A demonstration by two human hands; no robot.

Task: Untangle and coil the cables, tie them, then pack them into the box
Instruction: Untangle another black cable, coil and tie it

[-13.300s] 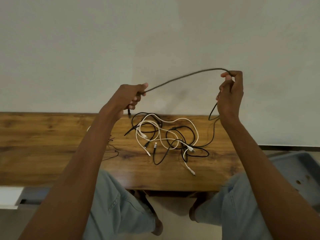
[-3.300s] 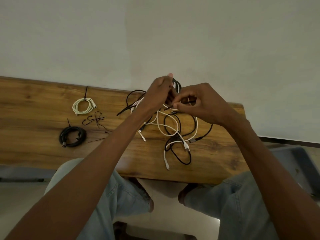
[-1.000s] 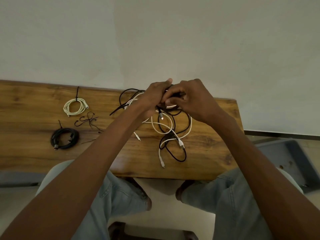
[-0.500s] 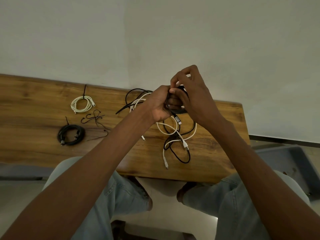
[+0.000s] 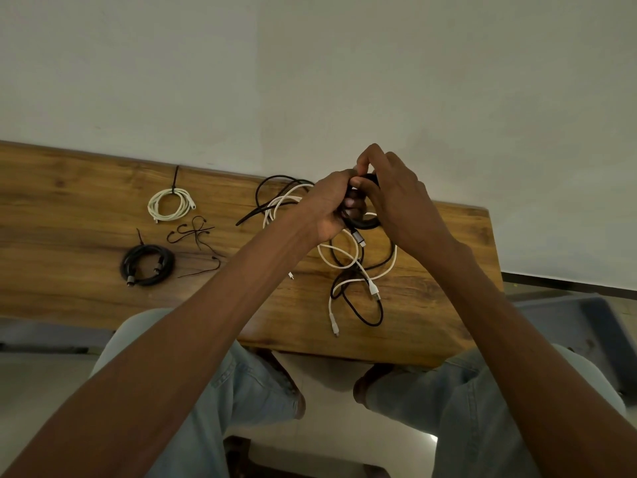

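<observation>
Two hands meet above the back edge of the worktop (image 5: 86, 298), both clenched round one black coiled cable (image 5: 366, 223): the left hand (image 5: 327, 208) grips the coil with its fingers (image 5: 351, 203) curled through the loop, and the right hand (image 5: 396, 201) pinches the coil's upper part between thumb and forefinger. The coil's lower arc shows below the knuckles, and a grey plug (image 5: 358, 238) hangs from it. No writing or brand can be read on any cable. Beneath the hands a tangle of black and white cables (image 5: 358, 281) lies loose on the wood, reaching close to the near edge. To the left, well apart from the tangle, a white coiled cable (image 5: 170, 204) lies tied with a black tie near the back edge, and a black tied coil (image 5: 146, 264) lies nearer the person. Between these and the tangle lie several loose black ties (image 5: 193, 232). Bare wood stretches left of the coils and right of the tangle toward the worktop's right end. Beyond that end, lower down, stands a grey box (image 5: 593, 326).
</observation>
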